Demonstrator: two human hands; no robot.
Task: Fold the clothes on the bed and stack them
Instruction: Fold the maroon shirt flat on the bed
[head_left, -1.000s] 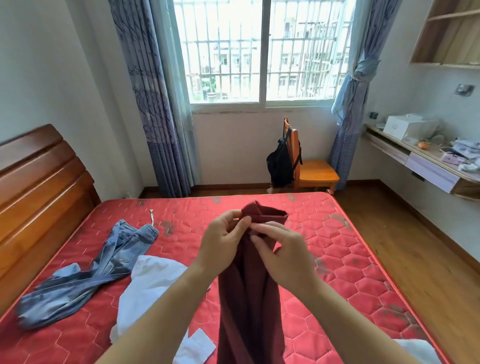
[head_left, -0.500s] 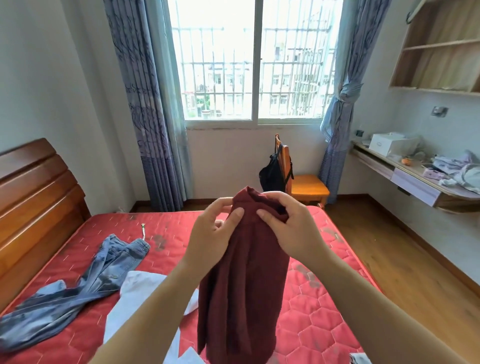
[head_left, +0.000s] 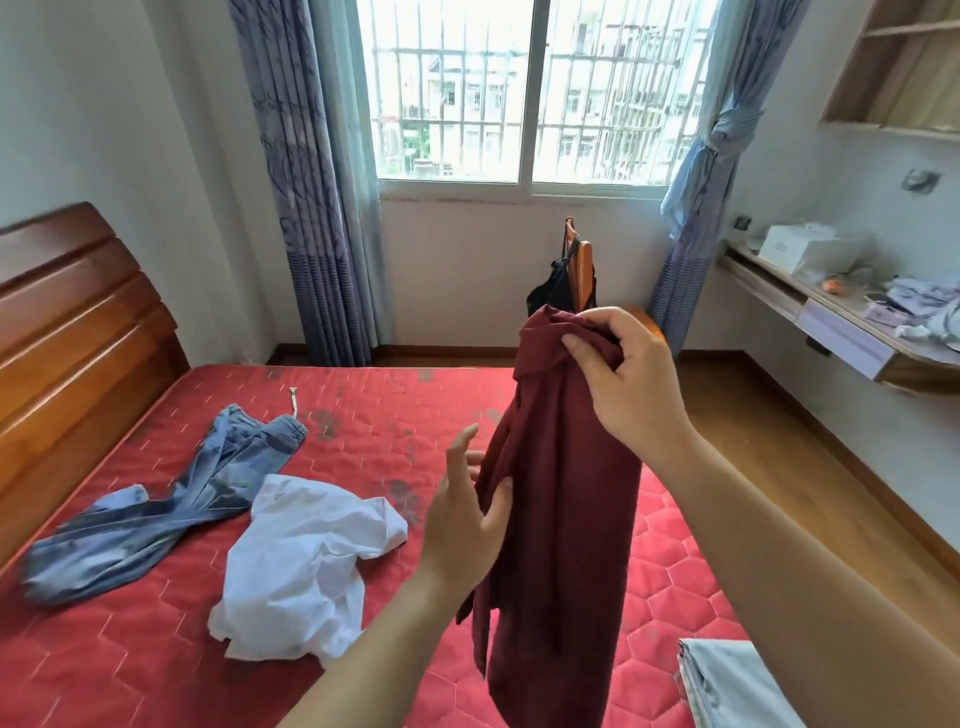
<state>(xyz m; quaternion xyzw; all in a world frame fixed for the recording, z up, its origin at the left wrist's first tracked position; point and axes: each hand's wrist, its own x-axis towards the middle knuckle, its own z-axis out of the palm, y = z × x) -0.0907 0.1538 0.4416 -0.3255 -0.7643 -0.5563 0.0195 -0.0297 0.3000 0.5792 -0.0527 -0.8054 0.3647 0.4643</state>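
A dark red garment (head_left: 561, 519) hangs above the red quilted bed (head_left: 156, 649). My right hand (head_left: 623, 379) grips its bunched top edge and holds it up. Lower down, my left hand (head_left: 467, 514) touches the garment's left edge with the fingers straight and the thumb against the cloth. Crumpled blue jeans (head_left: 171, 499) lie on the left of the bed. A crumpled white shirt (head_left: 306, 561) lies beside them, nearer the middle. A folded pale grey piece (head_left: 727, 686) sits at the bed's near right corner.
A wooden headboard (head_left: 67, 332) stands on the left. Beyond the bed, a wooden chair (head_left: 584, 270) with a black bag is under the window. A cluttered wall desk (head_left: 841, 322) runs along the right wall, with wood floor (head_left: 810, 467) between it and the bed.
My left hand has let go of the garment's top and dropped down to its left edge. My right hand alone now holds the top, shifted to the right.
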